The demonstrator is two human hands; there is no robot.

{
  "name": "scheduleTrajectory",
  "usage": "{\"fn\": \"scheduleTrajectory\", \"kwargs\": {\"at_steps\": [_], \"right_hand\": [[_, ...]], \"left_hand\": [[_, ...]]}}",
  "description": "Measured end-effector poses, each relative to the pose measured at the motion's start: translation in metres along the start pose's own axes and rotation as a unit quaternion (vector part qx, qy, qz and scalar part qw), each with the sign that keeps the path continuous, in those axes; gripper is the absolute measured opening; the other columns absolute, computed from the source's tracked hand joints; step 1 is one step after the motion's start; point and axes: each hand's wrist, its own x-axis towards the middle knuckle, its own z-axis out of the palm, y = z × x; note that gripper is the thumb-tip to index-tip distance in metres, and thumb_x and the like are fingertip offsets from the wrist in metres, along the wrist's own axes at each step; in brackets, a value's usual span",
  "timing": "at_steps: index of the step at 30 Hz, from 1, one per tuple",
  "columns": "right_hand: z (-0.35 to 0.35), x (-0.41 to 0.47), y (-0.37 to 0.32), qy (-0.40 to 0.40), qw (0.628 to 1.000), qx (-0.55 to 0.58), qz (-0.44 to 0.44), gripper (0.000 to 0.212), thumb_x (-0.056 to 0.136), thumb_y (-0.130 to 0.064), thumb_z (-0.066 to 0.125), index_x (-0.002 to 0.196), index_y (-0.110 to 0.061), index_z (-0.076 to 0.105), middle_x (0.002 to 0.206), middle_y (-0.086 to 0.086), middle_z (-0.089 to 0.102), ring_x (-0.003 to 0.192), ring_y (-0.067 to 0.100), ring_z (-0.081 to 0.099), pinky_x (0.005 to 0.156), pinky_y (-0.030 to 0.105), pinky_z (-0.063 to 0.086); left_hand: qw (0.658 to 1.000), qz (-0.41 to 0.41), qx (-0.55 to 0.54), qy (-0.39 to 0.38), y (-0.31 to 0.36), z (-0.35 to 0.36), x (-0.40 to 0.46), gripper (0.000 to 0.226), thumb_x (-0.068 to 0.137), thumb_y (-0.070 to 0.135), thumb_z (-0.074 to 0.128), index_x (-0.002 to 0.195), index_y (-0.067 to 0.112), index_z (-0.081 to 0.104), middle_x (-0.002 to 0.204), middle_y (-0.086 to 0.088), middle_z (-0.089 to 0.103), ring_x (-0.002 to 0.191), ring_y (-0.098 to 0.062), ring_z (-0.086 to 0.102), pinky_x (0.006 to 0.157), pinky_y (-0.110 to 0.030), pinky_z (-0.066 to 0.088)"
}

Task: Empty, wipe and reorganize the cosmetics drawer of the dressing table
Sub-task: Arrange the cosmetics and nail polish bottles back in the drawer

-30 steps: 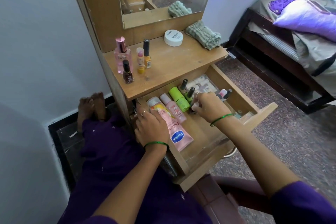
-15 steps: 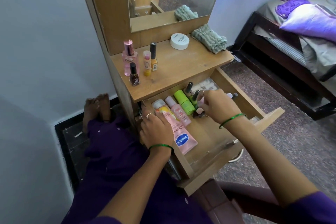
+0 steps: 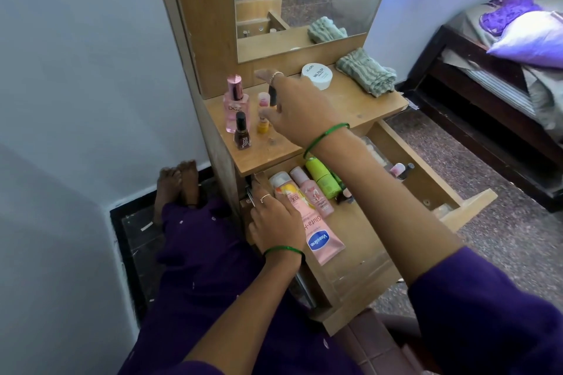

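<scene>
Head view, drawer (image 3: 426, 167) pulled out, tubes inside, left hand (image 3: 275, 222) flat on edge, right hand (image 3: 300, 113) spread.

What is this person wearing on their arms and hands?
Each wrist carries a thin green bangle: one on the left hand and one on the right hand. A slim silvery ring sits on a finger of each hand. The right arm ends in a dark purple sleeve reaching to about the elbow; the forearms are otherwise bare. The clothing below is the same purple.
</scene>
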Motion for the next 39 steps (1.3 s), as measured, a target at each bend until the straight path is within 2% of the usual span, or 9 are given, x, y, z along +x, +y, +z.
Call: {"fn": "scheduleTrajectory", "kwargs": {"at_steps": [4,12,14,18,21,23,27,33,39], "right_hand": [[0.003,0.005,0.000,0.005,0.998,-0.069,-0.008,0.030,0.092,-0.024,0.050,0.120,-0.013,0.053,0.103,0.010,0.059,0.095,0.030,0.060,0.071,0.034,0.047],[0.007,0.003,0.006,0.024,0.999,-0.039,-0.026,0.018,0.088,-0.020,0.055,0.106,-0.015,0.056,0.097,0.007,0.059,0.085,0.026,0.059,0.069,0.035,0.050],[0.007,0.000,0.006,0.037,0.998,-0.013,-0.040,0.014,0.085,-0.016,0.057,0.098,-0.012,0.058,0.095,0.005,0.059,0.083,0.023,0.058,0.071,0.036,0.052],[-0.021,-0.017,0.010,0.068,0.993,0.098,-0.006,0.014,0.076,-0.012,0.069,0.085,-0.005,0.063,0.080,0.004,0.063,0.069,0.014,0.059,0.064,0.028,0.051],[-0.055,-0.049,0.027,0.078,0.987,0.134,0.049,0.021,0.072,-0.017,0.076,0.085,-0.006,0.064,0.082,0.006,0.068,0.073,0.017,0.063,0.070,0.022,0.053],[-0.067,-0.074,0.042,0.071,0.983,0.141,0.090,0.019,0.072,-0.015,0.076,0.085,-0.006,0.064,0.081,0.007,0.068,0.070,0.016,0.062,0.069,0.017,0.051],[-0.049,-0.111,0.070,0.025,0.981,0.119,0.153,0.012,0.073,-0.009,0.075,0.081,-0.008,0.065,0.078,0.006,0.069,0.072,0.019,0.066,0.070,0.024,0.055],[-0.003,-0.129,0.092,-0.030,0.990,0.062,0.126,0.010,0.073,-0.004,0.071,0.080,-0.007,0.065,0.075,0.005,0.067,0.070,0.018,0.062,0.072,0.034,0.053],[0.018,-0.125,0.096,-0.060,0.992,0.014,0.110,0.016,0.076,-0.004,0.065,0.092,-0.005,0.064,0.089,0.006,0.059,0.081,0.021,0.056,0.077,0.037,0.048]], "left_hand": [[1.000,-0.001,-0.004,0.003,0.000,0.001,0.000,0.041,0.100,0.026,0.033,0.130,0.000,0.040,0.115,-0.019,0.059,0.101,-0.033,0.060,0.081,-0.048,0.050],[1.000,0.001,-0.009,0.012,-0.003,0.004,0.002,0.041,0.099,0.026,0.034,0.131,0.000,0.039,0.111,-0.020,0.061,0.097,-0.034,0.062,0.077,-0.048,0.052],[1.000,0.004,-0.011,0.020,-0.004,0.005,0.002,0.042,0.099,0.027,0.035,0.133,0.002,0.037,0.112,-0.019,0.061,0.097,-0.033,0.062,0.076,-0.047,0.053],[0.999,0.007,-0.018,0.027,-0.005,0.005,0.002,0.042,0.099,0.027,0.034,0.134,0.004,0.036,0.114,-0.018,0.061,0.099,-0.034,0.061,0.077,-0.047,0.052],[1.000,0.006,-0.015,0.024,-0.005,0.006,0.002,0.041,0.098,0.027,0.034,0.133,0.004,0.037,0.114,-0.018,0.060,0.099,-0.034,0.061,0.076,-0.046,0.051],[0.999,0.008,-0.017,0.028,-0.006,0.007,0.002,0.045,0.098,0.028,0.034,0.138,0.006,0.032,0.116,-0.018,0.060,0.099,-0.034,0.061,0.076,-0.046,0.051],[0.999,0.014,-0.016,0.032,-0.009,0.009,0.003,0.047,0.098,0.028,0.033,0.138,0.004,0.031,0.113,-0.019,0.061,0.097,-0.034,0.061,0.075,-0.045,0.052],[0.999,0.018,-0.019,0.037,-0.009,0.010,0.003,0.049,0.097,0.028,0.033,0.140,0.005,0.029,0.118,-0.019,0.059,0.102,-0.035,0.060,0.078,-0.050,0.052],[0.999,0.020,-0.018,0.039,-0.010,0.011,0.003,0.048,0.098,0.028,0.032,0.139,0.004,0.030,0.115,-0.020,0.060,0.099,-0.037,0.060,0.077,-0.050,0.051]]}}
